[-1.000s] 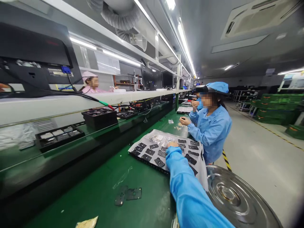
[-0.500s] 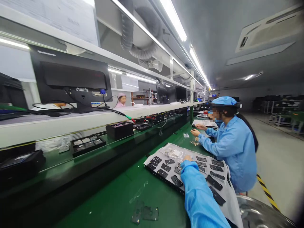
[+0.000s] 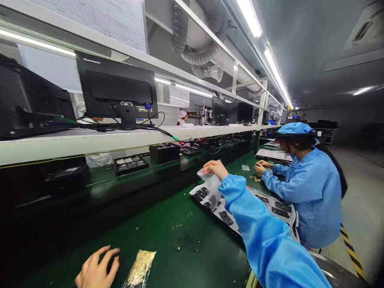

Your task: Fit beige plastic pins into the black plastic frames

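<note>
In the head view, the right hand (image 3: 213, 169), in a blue sleeve, pinches a clear plastic bag (image 3: 208, 187) at mid-frame, above a black tray (image 3: 210, 222) of dark parts on white sheeting at 4 o'clock. The left hand (image 3: 97, 269), fingers spread and gripping nothing, lies at 7 o'clock, just beside a clear packet of pale granules (image 3: 140, 268) on the green surface (image 3: 192, 260). A blue-clad co-worker (image 3: 309, 192) sits at 3 o'clock.

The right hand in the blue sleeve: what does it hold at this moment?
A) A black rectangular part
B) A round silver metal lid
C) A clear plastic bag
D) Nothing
C. The bare right hand grips the top of a clear plastic bag, lifted above the green workbench.
</note>
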{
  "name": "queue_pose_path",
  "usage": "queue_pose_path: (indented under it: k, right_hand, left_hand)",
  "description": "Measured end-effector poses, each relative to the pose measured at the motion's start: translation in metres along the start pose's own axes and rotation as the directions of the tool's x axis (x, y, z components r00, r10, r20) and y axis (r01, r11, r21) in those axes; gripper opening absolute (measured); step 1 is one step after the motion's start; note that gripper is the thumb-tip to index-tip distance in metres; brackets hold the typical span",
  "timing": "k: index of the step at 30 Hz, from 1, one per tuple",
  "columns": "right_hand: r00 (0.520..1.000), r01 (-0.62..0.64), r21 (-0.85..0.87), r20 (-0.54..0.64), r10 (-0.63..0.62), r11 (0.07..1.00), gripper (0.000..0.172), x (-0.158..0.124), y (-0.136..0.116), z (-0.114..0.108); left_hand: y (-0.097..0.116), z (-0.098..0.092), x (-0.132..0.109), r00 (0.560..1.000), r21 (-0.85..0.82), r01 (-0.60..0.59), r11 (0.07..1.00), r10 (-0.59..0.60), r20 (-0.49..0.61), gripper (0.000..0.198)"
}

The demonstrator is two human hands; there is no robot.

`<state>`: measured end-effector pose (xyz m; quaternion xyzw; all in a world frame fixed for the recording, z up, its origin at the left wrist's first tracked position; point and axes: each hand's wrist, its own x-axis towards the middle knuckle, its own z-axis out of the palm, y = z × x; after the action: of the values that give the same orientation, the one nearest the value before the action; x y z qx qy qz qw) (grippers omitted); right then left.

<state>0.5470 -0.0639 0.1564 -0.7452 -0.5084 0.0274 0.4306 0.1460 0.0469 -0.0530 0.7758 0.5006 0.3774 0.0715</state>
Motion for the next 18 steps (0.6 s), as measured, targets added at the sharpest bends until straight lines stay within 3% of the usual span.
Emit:
queue_pose_path:
  k: [2,5,8,9,10,14,18]
  right_hand:
    - [0.990,0.086,0.011,0.107,-0.087,0.996,0.018,-0.020,-0.022,0.019]
    - [0.967,0.202,-0.003,0.161,-0.199,0.979,0.005,-0.048,-0.053,0.046]
    - [0.944,0.292,-0.026,0.169,-0.284,0.956,0.015,-0.066,-0.085,0.065]
    - [0.931,0.322,-0.022,0.187,-0.312,0.947,0.017,-0.071,-0.095,0.070]
    - [0.917,0.349,-0.011,0.212,-0.339,0.937,0.018,-0.075,-0.105,0.073]
    - [0.861,0.409,0.077,0.298,-0.413,0.909,0.019,-0.086,-0.128,0.077]
    - [0.869,0.330,0.172,0.328,-0.369,0.928,0.019,-0.089,-0.116,0.074]
  left_hand:
    - [0.040,-0.022,0.001,0.995,-0.170,-0.068,0.983,0.078,0.057,0.027]
    - [0.111,-0.055,-0.002,0.955,-0.515,-0.107,0.851,0.231,0.183,0.024]
    - [0.164,-0.066,-0.002,0.887,-0.771,0.181,0.611,0.237,0.396,0.028]
    - [0.174,-0.065,0.000,0.880,-0.820,0.274,0.503,0.213,0.425,0.032]
    - [0.180,-0.062,0.003,0.895,-0.839,0.285,0.463,0.185,0.406,0.034]
    - [0.188,-0.052,0.017,0.946,-0.885,0.272,0.378,0.065,0.319,0.028]
    - [0.191,-0.061,0.022,0.953,-0.908,0.266,0.325,0.056,0.299,0.027]
